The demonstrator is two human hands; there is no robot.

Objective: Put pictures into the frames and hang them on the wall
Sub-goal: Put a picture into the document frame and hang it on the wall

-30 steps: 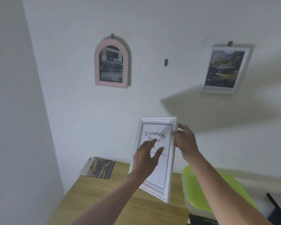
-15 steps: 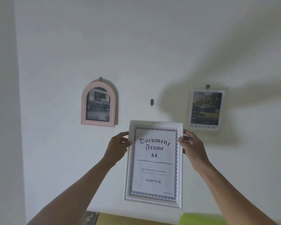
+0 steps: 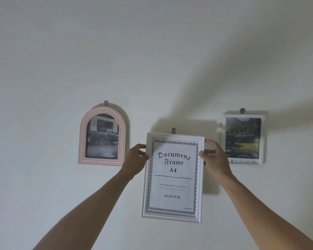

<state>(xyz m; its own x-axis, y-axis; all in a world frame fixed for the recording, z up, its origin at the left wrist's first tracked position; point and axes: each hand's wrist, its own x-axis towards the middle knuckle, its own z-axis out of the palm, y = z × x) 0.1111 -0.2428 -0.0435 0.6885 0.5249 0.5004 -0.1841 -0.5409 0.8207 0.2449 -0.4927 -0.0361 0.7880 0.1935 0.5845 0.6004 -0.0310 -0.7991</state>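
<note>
A: Where is the white document frame (image 3: 172,177) right now?

B: Up against the wall (image 3: 152,60), held upright between the pink arched frame (image 3: 102,136) and the small white frame (image 3: 243,138), both already hanging. Its top edge sits just under the middle hook (image 3: 173,130), which pokes out above it.

A: And the hands?

B: The left hand (image 3: 136,157) grips the upper left edge and the right hand (image 3: 214,156) the upper right edge, fingers curled round the moulding on each side. Neither is released; the frame's weight looks to be in the hands.

A: It has the printed "Document Frame A4" sheet in it rather than a photo.

B: Yes, that is what shows behind the glass. The step in hand, I'd judge, is catching the hanger on the hook.

A: How to do it well?

B: The hanger on the back is hidden, so it has to be found by feel. I'd raise the frame until its top clears the hook, keep it flat to the wall, then lower it slowly until it catches. Keep both grips level so it doesn't tilt, and ease the weight off before letting go. If it slides past the hook, lift and try again.
</note>
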